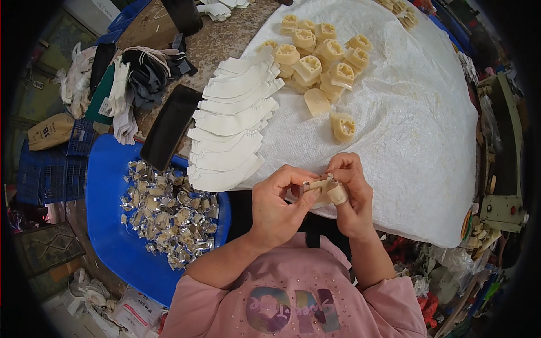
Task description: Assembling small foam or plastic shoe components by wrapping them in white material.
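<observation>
From the head view I see my left hand (276, 205) and right hand (350, 194) meeting at the near edge of the tabletop (220, 36), fingers curled and pinched shut on one small cream-coloured moulded piece (320, 187) held between them; the right thumb wears a pale tape wrap. The piece looks like smooth rubbery plastic with a shiny strip across it.

A white woven sheet (417, 124) with a coarse weave covers most of the tabletop; bare speckled brown surface shows toward the far left corner. On the sheet's far part lies a heap of cream moulded pieces (315, 62), about fifteen, chunky with hollowed tops. Along the sheet's left edge a fanned stack of white curved flat cutouts (231, 129) overlaps, roughly ten. A flat black curved slab (169, 127) lies beside it. Off the near left edge sits one blue plastic tub (112, 236) full of crinkled silvery foil scraps (169, 211), too many to count.
</observation>
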`<action>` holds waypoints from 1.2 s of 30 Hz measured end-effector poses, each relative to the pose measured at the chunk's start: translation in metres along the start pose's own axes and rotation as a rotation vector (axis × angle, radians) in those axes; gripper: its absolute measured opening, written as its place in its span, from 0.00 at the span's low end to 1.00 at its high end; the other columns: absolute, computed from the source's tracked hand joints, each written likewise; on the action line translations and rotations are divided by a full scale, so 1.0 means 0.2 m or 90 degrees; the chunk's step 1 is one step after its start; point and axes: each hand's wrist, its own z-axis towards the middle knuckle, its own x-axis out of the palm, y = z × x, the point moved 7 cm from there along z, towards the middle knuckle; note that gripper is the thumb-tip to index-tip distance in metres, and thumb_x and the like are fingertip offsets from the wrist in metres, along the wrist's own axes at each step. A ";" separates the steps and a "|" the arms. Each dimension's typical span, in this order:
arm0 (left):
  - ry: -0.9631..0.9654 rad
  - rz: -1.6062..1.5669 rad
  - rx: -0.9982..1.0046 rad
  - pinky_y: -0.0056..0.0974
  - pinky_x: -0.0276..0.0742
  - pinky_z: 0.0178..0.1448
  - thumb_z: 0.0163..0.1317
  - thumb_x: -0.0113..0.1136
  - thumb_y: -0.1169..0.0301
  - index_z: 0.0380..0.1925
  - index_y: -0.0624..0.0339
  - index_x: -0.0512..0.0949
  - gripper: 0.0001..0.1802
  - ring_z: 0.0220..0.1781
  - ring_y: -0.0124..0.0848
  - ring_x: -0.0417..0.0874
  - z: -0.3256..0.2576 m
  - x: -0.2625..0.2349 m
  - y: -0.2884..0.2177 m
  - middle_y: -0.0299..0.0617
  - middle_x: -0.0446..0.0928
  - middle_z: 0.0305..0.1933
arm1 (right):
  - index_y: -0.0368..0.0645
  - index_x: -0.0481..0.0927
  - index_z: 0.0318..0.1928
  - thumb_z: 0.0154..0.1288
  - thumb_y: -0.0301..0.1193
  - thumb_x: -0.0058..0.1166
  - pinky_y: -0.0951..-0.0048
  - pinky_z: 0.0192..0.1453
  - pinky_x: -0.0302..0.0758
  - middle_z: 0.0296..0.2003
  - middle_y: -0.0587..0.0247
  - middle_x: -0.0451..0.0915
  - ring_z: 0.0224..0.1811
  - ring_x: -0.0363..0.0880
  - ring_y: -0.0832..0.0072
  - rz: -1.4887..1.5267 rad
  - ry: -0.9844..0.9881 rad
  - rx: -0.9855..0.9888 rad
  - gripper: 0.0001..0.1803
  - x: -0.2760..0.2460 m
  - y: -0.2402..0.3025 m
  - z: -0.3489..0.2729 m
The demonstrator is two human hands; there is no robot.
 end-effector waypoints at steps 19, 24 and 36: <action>0.000 0.264 0.357 0.38 0.69 0.45 0.42 0.68 0.80 0.28 0.54 0.80 0.11 0.49 0.42 0.71 -0.01 -0.03 -0.23 0.44 0.74 0.47 | 0.38 0.72 0.56 0.59 0.35 0.60 0.69 0.61 0.64 0.46 0.58 0.76 0.58 0.68 0.70 0.300 0.055 0.113 0.25 -0.03 -0.04 0.05; 0.060 0.189 0.341 0.42 0.67 0.54 0.54 0.65 0.62 0.36 0.55 0.82 0.12 0.52 0.42 0.69 -0.04 -0.02 -0.22 0.46 0.72 0.51 | 0.38 0.73 0.53 0.49 0.26 0.68 0.70 0.55 0.71 0.42 0.59 0.81 0.48 0.79 0.72 0.238 0.082 0.139 0.29 -0.03 -0.05 0.04; 0.139 -0.059 -0.081 0.32 0.72 0.47 0.69 0.39 0.58 0.67 0.66 0.45 0.34 0.42 0.28 0.74 -0.04 0.04 0.04 0.46 0.69 0.47 | 0.44 0.74 0.53 0.51 0.24 0.62 0.66 0.47 0.74 0.46 0.61 0.76 0.38 0.77 0.65 -0.065 0.053 -0.051 0.25 0.05 -0.01 0.00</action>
